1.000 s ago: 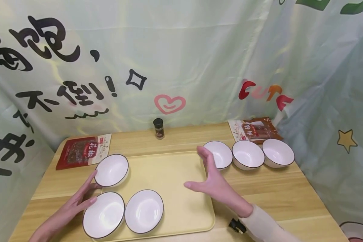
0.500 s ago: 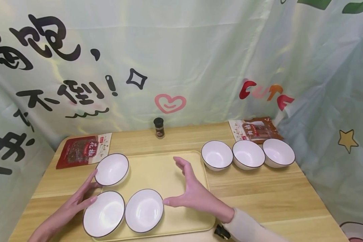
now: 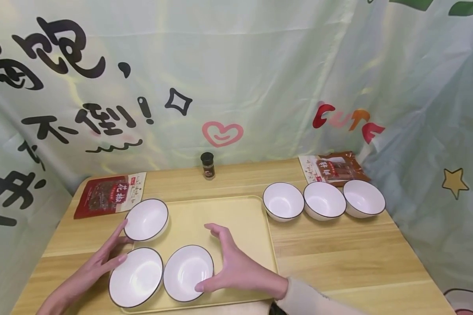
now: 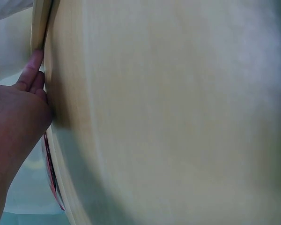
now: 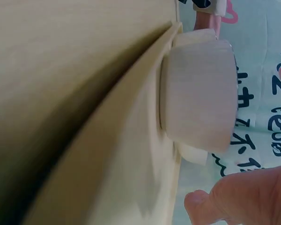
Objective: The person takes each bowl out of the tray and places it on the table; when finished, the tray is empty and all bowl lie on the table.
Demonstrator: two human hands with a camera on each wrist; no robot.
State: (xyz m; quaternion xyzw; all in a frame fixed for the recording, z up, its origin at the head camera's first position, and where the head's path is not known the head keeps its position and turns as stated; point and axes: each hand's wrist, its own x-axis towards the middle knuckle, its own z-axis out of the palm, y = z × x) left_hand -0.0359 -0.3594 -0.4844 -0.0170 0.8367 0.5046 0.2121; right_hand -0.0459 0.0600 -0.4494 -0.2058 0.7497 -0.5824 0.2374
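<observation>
Three white bowls with dark rims stand at the tray's left side: a back-left bowl (image 3: 146, 219), a front-left bowl (image 3: 135, 276) and a front-middle bowl (image 3: 187, 271). My left hand (image 3: 102, 258) lies beside the two left ones, thumb at the front-left bowl's rim and index finger along the back-left bowl. My right hand (image 3: 236, 267) is spread wide at the front-middle bowl, its thumb overlapping the right rim and its fingers above the tray. The right wrist view shows a bowl's side wall (image 5: 201, 89) with the right hand (image 5: 257, 194) close by.
The yellow tray (image 3: 244, 218) lies on a wooden table (image 3: 339, 267). Three more white bowls (image 3: 324, 200) form a row to its right. Behind are a red spice packet (image 3: 106, 197), a black-capped jar (image 3: 207, 166) and a second packet (image 3: 335, 168), before a printed curtain (image 3: 260, 87).
My right hand has moved left and toward me, from beside the right-hand row of bowls, across the tray, to the front-middle bowl. The left hand and bowls have stayed in place.
</observation>
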